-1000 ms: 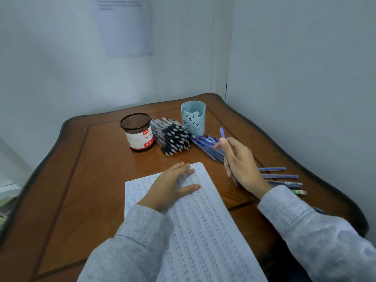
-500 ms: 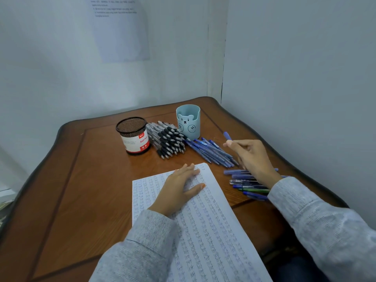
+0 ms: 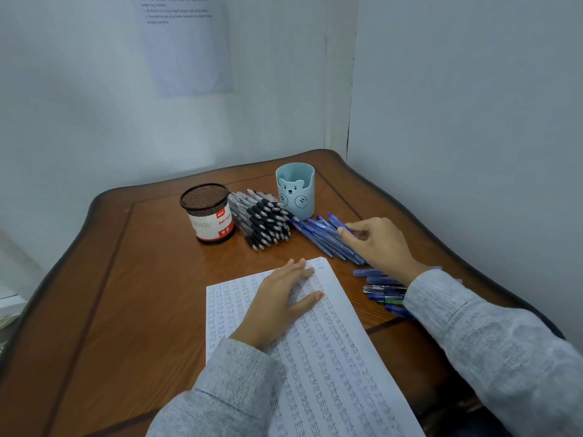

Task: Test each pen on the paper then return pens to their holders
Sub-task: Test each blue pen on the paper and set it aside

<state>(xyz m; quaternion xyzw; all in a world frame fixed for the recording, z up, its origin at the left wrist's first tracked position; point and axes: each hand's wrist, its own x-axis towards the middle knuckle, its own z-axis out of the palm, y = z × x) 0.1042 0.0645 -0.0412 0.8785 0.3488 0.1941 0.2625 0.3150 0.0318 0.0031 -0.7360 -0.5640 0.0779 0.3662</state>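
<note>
Item: brown wooden tabletop [image 3: 126, 294], set into a corner of pale walls.

Holders: a black wire-mesh cylindrical holder [image 3: 206, 212] with a red and white label stood upright at the far side. A pale blue plastic holder [image 3: 295, 190] with a bear face stood upright to its right. No pens showed above either rim.

Pens: a heap of black-gripped pens [image 3: 265, 222] lay on the tabletop between the two holders, touching or just beside both. A heap of blue pens [image 3: 321, 239] fanned out from the foot of the pale blue holder. A row of loose pens [image 3: 381, 288], mostly blue with one green, lay near the right wrist, partly hidden by the grey knitted right sleeve [image 3: 489, 342].

Paper: a white lined sheet of paper [image 3: 315, 357], covered in rows of small handwriting, lay near the front edge.

Hands: the left hand [image 3: 277, 305] rested flat on the upper part of the sheet, fingers straight and thumb spread. The right hand [image 3: 380, 244] reached over the blue heap, thumb and fingertips pinching one blue pen [image 3: 336, 219]. Whether that pen touched the heap could not be told.

Other: a printed white notice [image 3: 186, 45] hung on the back wall, its text too small to read.
</note>
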